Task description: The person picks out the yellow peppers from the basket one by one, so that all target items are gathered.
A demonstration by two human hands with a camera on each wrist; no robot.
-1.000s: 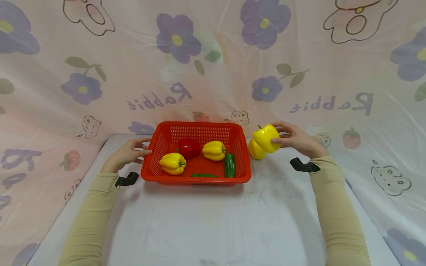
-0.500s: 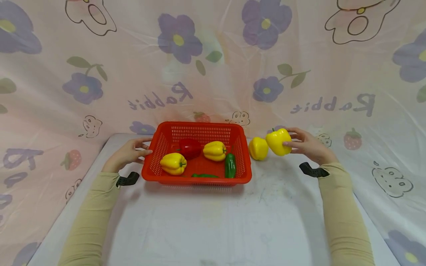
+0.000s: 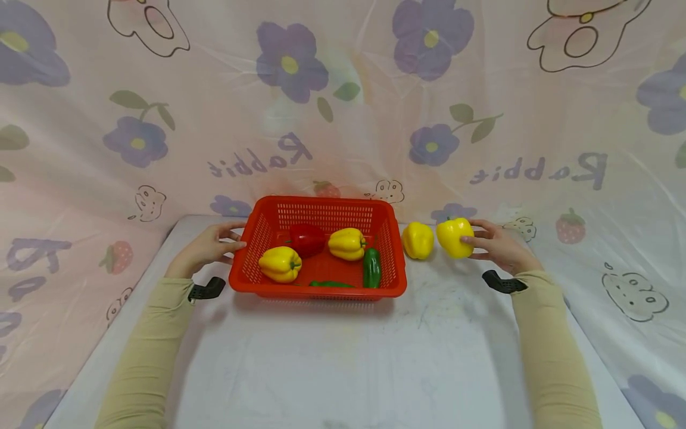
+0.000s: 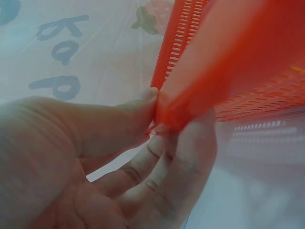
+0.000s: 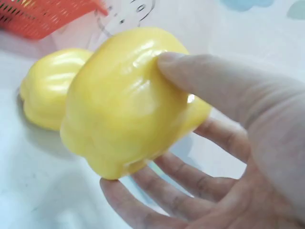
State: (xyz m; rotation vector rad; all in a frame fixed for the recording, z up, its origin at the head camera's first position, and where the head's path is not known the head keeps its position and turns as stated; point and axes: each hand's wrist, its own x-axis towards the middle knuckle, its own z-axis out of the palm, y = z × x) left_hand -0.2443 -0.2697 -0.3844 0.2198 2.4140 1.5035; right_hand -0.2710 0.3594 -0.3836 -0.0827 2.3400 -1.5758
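Observation:
My left hand (image 3: pixel 206 249) pinches the left rim of a red plastic basket (image 3: pixel 316 290); the left wrist view shows thumb and fingers on either side of the rim. In the right hand (image 3: pixel 501 244) is a yellow bell pepper (image 3: pixel 454 238), stem up, thumb on one side and fingers round the other. Whether this pepper touches the table is hard to tell. Just left of it, a second yellow bell pepper (image 3: pixel 418 241) sits beside the basket's right wall. Inside the basket lie two yellow bell peppers, one (image 3: pixel 280 264) front left and one (image 3: pixel 346 244) right of centre.
The basket also holds a red bell pepper (image 3: pixel 306 240), a short green pepper (image 3: pixel 371 268) and a thin green vegetable (image 3: pixel 331 284) partly hidden by the front rim. Under everything is a white table (image 3: pixel 343 357). A patterned curtain (image 3: pixel 343 119) hangs behind it.
My right hand has moved right and then down with the yellow bell pepper, away from the one beside the basket. The left hand stays at the basket's rim.

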